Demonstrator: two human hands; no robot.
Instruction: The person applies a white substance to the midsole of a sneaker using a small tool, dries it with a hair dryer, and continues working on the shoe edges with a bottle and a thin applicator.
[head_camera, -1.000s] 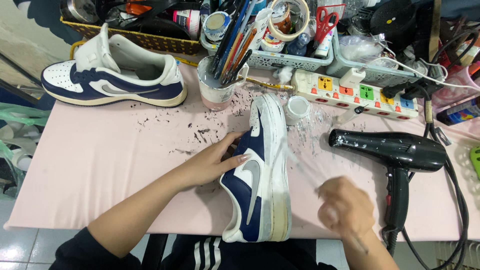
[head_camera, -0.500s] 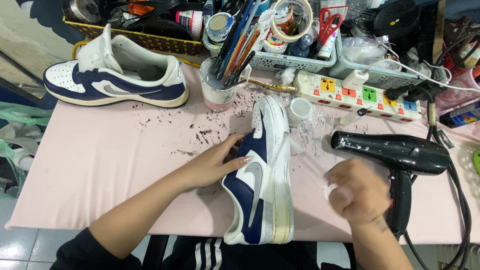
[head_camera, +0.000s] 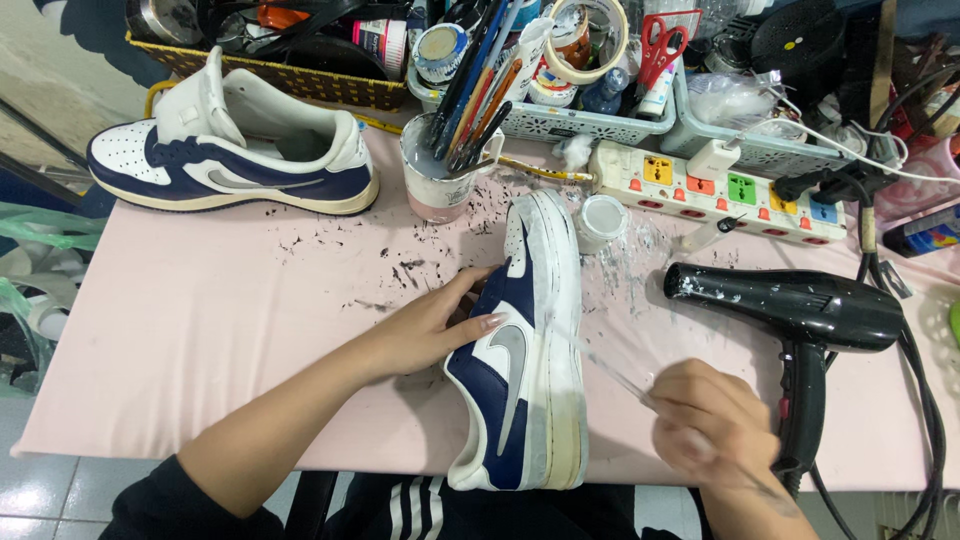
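Observation:
A navy and white sneaker (head_camera: 525, 350) lies on its side on the pink table (head_camera: 220, 330), sole edge turned to the right. My left hand (head_camera: 435, 320) rests flat on its upper and holds it steady. My right hand (head_camera: 715, 425) is closed on a thin clear-handled brush (head_camera: 610, 370), whose tip touches the sneaker's white midsole. The matching second sneaker (head_camera: 235, 160) stands upright at the far left of the table.
A cup of brushes (head_camera: 445, 170) and a small white paint pot (head_camera: 602, 220) stand beyond the sneaker. A black hair dryer (head_camera: 800, 310) lies to the right, below a white power strip (head_camera: 720, 195). Baskets of supplies line the back. Dark flecks dot the table.
My right hand has come up from the table's front edge toward the sneaker, bringing the brush tip to the midsole. The left hand and sneaker have stayed in place.

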